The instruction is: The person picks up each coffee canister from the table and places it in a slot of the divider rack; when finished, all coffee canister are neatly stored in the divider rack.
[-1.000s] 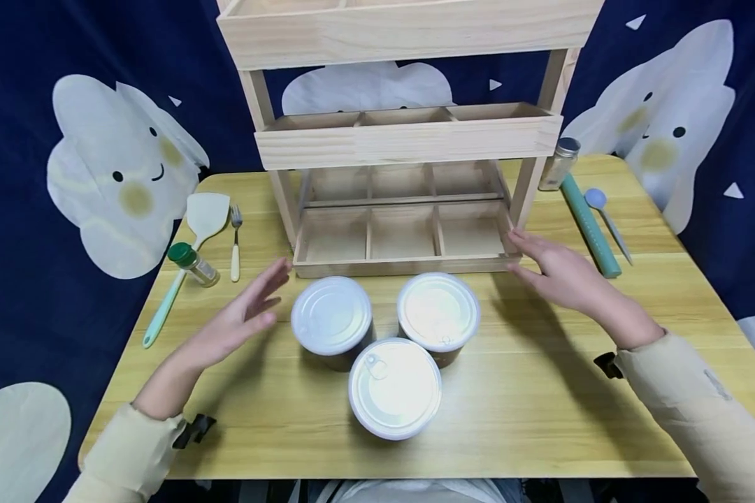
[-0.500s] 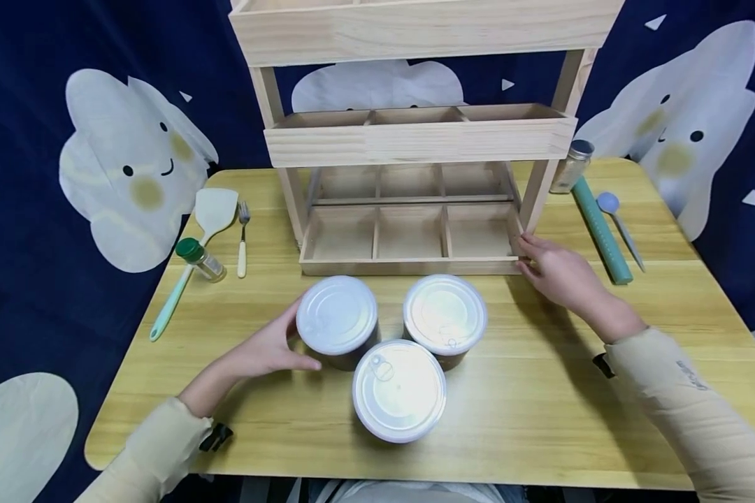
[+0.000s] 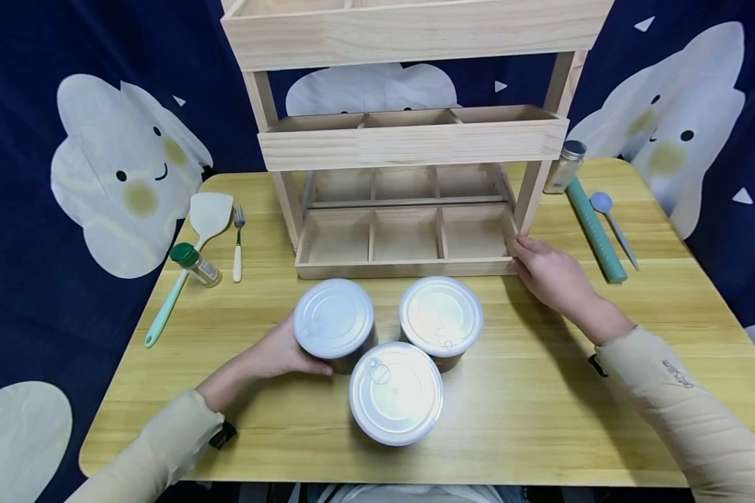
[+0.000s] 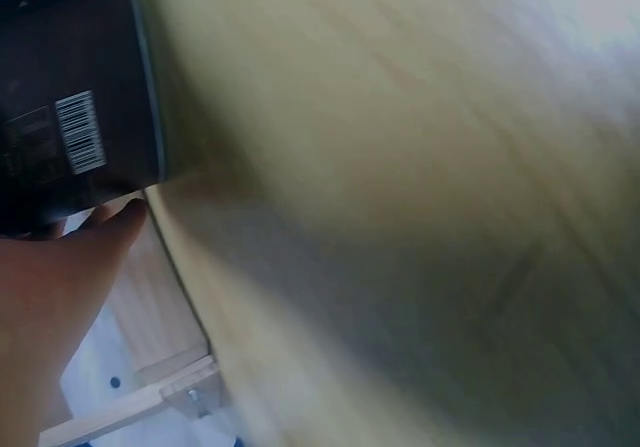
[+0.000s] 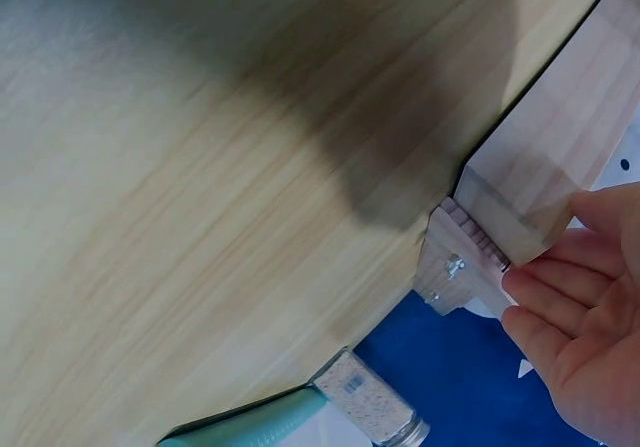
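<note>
In the head view three cans with pale plastic lids stand together on the table. My left hand [image 3: 283,349] grips the left can [image 3: 333,318], thumb along its near side and the other fingers mostly hidden. The left wrist view shows this can's dark wall with a barcode [image 4: 80,132]. Close beside it are the right can [image 3: 441,316] and the front can [image 3: 396,393], whose pull tab shows through the lid. My right hand [image 3: 554,276] holds the front right corner of the wooden shelf's [image 3: 409,268] bottom tray; in the right wrist view thumb and fingers [image 5: 545,307] meet at that corner.
Left of the shelf lie a spatula [image 3: 210,213], a fork [image 3: 238,244] and a green-capped jar [image 3: 195,264] over the spatula's handle. On the right are a metal-lidded jar [image 3: 565,168], a teal bar [image 3: 596,230] and a blue-headed spoon [image 3: 613,220].
My left hand has moved right to the left can and taken hold of it. My right hand has closed its fingers on the tray's corner. The cans and shelf stand where they were.
</note>
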`<control>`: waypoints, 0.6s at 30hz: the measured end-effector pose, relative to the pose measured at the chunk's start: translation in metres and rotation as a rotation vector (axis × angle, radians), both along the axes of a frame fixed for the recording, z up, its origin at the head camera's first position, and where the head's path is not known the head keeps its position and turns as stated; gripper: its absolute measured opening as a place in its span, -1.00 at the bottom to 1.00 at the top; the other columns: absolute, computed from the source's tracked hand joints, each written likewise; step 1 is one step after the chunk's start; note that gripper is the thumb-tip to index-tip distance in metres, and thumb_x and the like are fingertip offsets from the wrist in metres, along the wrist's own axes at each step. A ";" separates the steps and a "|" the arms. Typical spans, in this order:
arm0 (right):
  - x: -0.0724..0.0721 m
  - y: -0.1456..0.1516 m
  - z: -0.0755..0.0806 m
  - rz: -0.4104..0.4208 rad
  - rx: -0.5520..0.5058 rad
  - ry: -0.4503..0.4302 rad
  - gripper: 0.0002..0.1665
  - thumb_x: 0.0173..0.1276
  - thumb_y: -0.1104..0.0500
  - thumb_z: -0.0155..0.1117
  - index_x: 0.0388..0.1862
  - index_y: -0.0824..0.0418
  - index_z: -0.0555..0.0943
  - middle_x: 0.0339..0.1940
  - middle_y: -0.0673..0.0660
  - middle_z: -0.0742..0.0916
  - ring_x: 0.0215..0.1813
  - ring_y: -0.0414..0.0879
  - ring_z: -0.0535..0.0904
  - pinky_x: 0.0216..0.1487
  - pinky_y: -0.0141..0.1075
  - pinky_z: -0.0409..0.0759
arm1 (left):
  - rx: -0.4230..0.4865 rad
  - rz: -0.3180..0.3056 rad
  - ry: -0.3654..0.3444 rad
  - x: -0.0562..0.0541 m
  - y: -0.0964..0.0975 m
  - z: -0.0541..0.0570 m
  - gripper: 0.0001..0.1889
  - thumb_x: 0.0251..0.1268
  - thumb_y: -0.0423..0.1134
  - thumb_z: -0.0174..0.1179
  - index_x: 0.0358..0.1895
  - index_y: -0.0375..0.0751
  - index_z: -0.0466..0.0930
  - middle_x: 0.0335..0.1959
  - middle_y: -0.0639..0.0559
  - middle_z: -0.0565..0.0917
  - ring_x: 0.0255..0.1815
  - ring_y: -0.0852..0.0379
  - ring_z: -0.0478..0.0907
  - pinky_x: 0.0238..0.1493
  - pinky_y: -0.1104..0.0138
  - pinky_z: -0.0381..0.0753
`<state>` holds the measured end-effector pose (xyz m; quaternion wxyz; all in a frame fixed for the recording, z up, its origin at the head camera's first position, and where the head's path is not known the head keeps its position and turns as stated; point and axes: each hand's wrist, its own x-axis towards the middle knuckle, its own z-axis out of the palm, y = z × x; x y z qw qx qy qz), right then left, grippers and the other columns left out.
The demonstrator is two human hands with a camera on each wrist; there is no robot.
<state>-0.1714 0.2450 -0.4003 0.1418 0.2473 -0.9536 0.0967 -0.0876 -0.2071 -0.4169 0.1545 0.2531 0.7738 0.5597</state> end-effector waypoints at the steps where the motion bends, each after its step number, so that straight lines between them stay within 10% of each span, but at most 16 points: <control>1: 0.000 0.000 0.000 -0.001 -0.001 0.001 -0.61 0.30 0.31 0.30 0.09 0.42 0.58 0.16 0.45 0.64 0.13 0.36 0.61 -0.01 0.20 0.62 | 0.001 -0.002 0.001 0.000 0.000 -0.001 0.26 -0.35 -0.44 0.62 0.54 0.02 0.00 0.41 -0.11 0.37 0.41 0.32 0.32 0.48 0.53 0.15; 18: 0.001 -0.003 -0.002 -0.031 0.011 0.010 -0.58 0.32 0.31 0.26 0.15 0.44 0.57 0.17 0.46 0.63 0.14 0.37 0.60 0.02 0.19 0.62 | 0.046 -0.001 0.001 -0.003 0.005 -0.007 0.19 -0.32 -0.41 0.62 0.50 0.05 0.07 0.35 -0.07 0.44 0.37 0.21 0.38 0.47 0.44 0.24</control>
